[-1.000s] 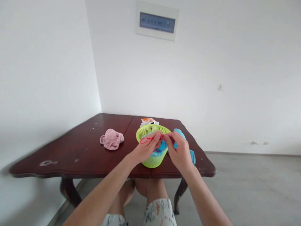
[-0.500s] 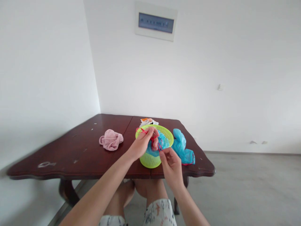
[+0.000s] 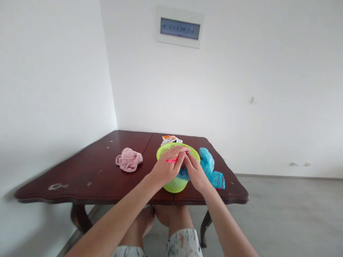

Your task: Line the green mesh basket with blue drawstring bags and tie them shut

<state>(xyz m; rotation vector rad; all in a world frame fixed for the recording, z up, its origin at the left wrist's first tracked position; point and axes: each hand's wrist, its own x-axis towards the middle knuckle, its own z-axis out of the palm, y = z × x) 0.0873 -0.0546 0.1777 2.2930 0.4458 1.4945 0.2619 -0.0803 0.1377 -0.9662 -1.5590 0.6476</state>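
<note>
My left hand (image 3: 168, 165) is closed round the red drawstring (image 3: 171, 160) of a blue plastic garbage bag (image 3: 183, 174); a red strip sticks out past the thumb. Against it presses my right hand (image 3: 196, 171), fingers together on the gathered top of the same bag; its exact grip is partly hidden. Both hands are over the lime-green perforated basket (image 3: 175, 186), which stands upright near the table's front edge. Part of the bag shows below the hands at the basket. Another crumpled blue plastic bag (image 3: 207, 162) lies just right of the basket.
A pink cloth (image 3: 129, 160) lies bunched on the dark wooden table (image 3: 91, 167), left of the basket. Behind the basket is a white and orange plastic packet (image 3: 171, 139). White walls stand behind and to the left. My legs are under the table's front edge.
My right hand has risen from below the left and come up against it. Both hands now meet over the basket, covering most of the bag's gathered top and red string.
</note>
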